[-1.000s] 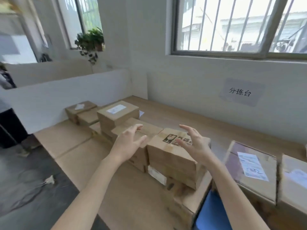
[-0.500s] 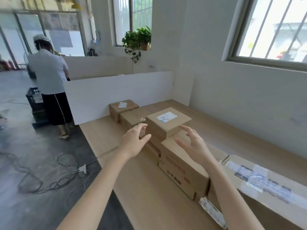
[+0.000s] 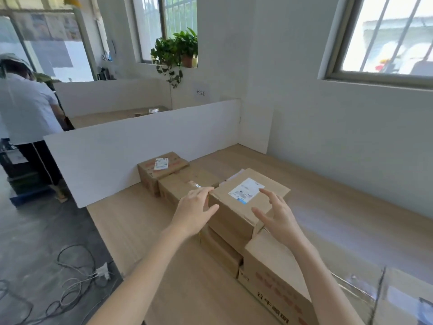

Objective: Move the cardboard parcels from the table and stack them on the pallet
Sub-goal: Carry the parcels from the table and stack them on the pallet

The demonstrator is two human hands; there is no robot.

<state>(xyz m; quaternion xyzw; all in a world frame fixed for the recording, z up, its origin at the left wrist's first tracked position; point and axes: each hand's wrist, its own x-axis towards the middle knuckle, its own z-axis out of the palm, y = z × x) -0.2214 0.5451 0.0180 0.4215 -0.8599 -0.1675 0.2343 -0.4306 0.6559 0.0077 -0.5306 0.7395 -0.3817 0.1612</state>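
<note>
I am bringing my spread left hand and right hand toward the labelled parcel lying between them, its long axis running away from me.

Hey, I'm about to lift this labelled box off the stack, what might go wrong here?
The labelled box sits on a lower parcel, so pulling it sideways may drag or tip that one. Neither the left hand nor the right hand looks closed on it yet, so a hasty lift might slip. Loose cables lie on the floor beside the table and might trip you while carrying.
</note>
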